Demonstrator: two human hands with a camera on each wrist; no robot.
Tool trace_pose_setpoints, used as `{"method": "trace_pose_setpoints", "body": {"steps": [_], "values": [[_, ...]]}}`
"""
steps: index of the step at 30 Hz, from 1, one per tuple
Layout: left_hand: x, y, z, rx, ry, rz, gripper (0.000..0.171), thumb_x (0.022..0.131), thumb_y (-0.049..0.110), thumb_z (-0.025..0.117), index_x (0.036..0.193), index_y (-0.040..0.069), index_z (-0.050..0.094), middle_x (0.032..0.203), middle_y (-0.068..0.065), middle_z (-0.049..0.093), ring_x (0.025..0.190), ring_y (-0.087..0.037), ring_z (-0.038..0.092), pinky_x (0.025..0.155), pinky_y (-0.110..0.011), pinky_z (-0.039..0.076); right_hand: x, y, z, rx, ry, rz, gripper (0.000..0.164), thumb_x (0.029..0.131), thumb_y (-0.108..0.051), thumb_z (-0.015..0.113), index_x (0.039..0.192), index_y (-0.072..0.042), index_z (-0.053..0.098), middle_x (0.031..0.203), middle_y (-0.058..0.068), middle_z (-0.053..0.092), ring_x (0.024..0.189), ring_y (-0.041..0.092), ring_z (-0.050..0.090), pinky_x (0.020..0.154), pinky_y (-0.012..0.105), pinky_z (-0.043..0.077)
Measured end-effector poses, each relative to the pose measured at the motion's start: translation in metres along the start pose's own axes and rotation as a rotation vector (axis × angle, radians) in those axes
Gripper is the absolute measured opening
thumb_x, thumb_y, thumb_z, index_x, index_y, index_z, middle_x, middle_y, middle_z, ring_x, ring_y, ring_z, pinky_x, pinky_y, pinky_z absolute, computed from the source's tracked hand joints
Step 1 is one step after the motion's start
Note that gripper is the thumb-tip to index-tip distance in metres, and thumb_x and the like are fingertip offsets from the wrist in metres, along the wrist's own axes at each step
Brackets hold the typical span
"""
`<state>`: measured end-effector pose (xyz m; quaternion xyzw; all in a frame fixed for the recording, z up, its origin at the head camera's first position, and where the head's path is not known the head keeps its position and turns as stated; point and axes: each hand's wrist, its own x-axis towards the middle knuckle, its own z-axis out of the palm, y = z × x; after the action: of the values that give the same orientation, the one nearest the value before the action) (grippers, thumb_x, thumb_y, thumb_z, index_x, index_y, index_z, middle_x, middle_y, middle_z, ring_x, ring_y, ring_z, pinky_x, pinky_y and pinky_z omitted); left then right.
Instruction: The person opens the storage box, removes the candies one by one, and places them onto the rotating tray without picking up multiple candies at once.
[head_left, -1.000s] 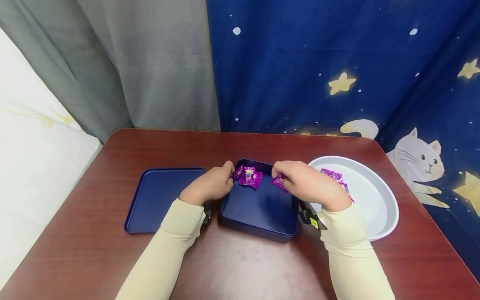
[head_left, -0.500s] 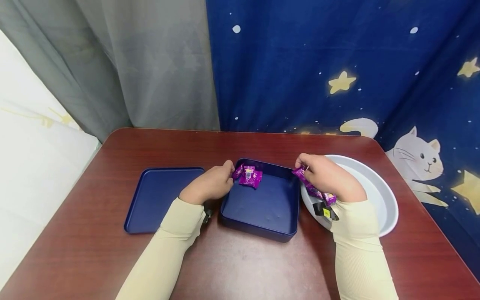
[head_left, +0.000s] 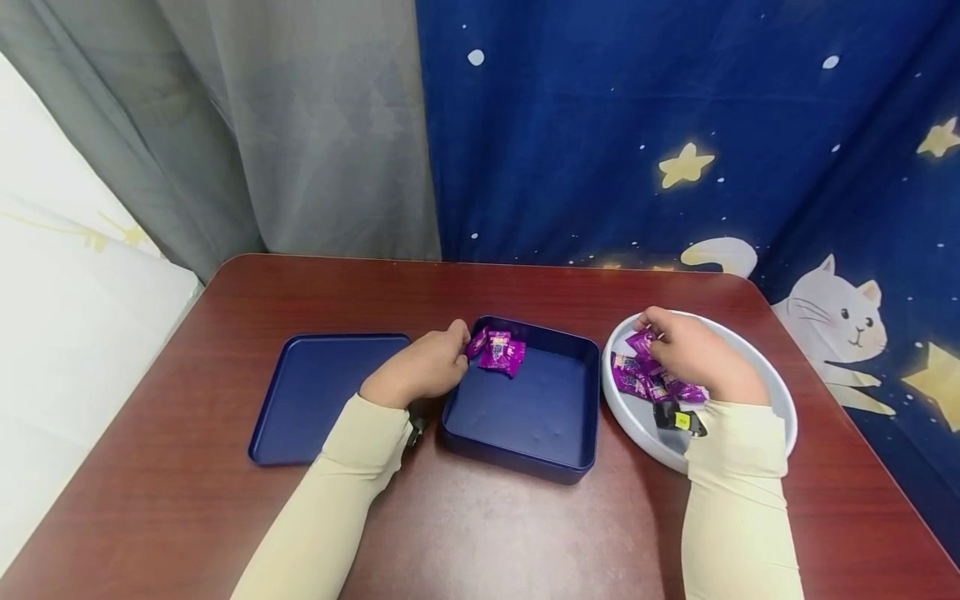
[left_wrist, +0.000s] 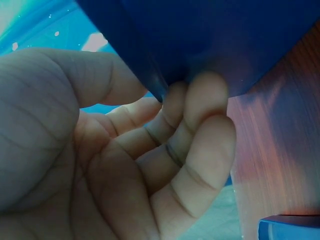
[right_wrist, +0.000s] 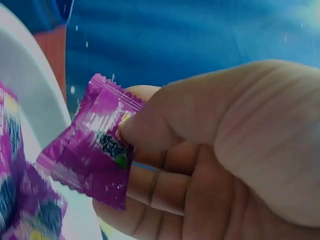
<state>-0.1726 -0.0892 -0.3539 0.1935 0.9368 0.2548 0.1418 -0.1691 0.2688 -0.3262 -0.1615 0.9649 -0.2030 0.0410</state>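
Head view: right hand (head_left: 701, 354) pinches one purple wrapped candy (head_left: 641, 342) over white tray (head_left: 772, 379); left hand (head_left: 420, 367) grips navy box (head_left: 517, 462) rim.

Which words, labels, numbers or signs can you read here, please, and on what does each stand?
No text can be read with certainty.
Purple packet in the right hand: yellow print, partly covered, unreadable.
Packets in the blue box: print too small.
Packets in the white tray: too small or blurred.
Yellow label at the right wrist: too small.
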Motion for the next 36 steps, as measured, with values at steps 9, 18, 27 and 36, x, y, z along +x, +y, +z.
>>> {"method": "trace_pose_setpoints", "body": {"steps": [9,18,27,36], "values": [[0.000,0.000,0.000,0.003,0.001,-0.001,0.024,0.100,0.011,0.051,0.122,0.002,0.046,0.087,-0.009,0.057,0.081,-0.023,0.056,0.076,-0.037,0.047,-0.011,0.027,-0.007,0.011,-0.060,0.193,0.029,0.093,-0.004,0.055,0.121,0.001,0.060,0.112,0.026,0.061,0.096,0.038,0.058,0.082,0.057,0.049],[0.000,0.000,0.001,0.004,0.003,0.005,0.024,0.100,0.011,0.051,0.122,0.002,0.046,0.086,-0.009,0.056,0.079,-0.022,0.056,0.074,-0.037,0.047,-0.017,0.032,-0.007,0.024,-0.086,0.247,0.026,0.094,-0.005,0.055,0.119,0.000,0.060,0.106,0.022,0.063,0.092,0.035,0.057,0.078,0.052,0.048],[0.001,0.000,0.002,-0.003,0.002,-0.005,0.025,0.100,0.012,0.051,0.123,0.002,0.046,0.086,-0.009,0.057,0.079,-0.022,0.056,0.073,-0.036,0.047,-0.016,0.039,-0.004,-0.007,-0.098,0.248,0.026,0.091,-0.002,0.054,0.115,-0.003,0.064,0.099,0.018,0.063,0.089,0.033,0.056,0.079,0.052,0.046],[0.001,0.000,0.001,0.007,0.005,0.004,0.023,0.100,0.011,0.051,0.120,0.002,0.046,0.085,-0.009,0.057,0.078,-0.022,0.056,0.072,-0.036,0.046,-0.011,0.042,0.001,-0.015,-0.100,0.245,0.027,0.090,0.002,0.054,0.114,-0.001,0.065,0.095,0.018,0.065,0.089,0.036,0.056,0.086,0.059,0.044]]}}
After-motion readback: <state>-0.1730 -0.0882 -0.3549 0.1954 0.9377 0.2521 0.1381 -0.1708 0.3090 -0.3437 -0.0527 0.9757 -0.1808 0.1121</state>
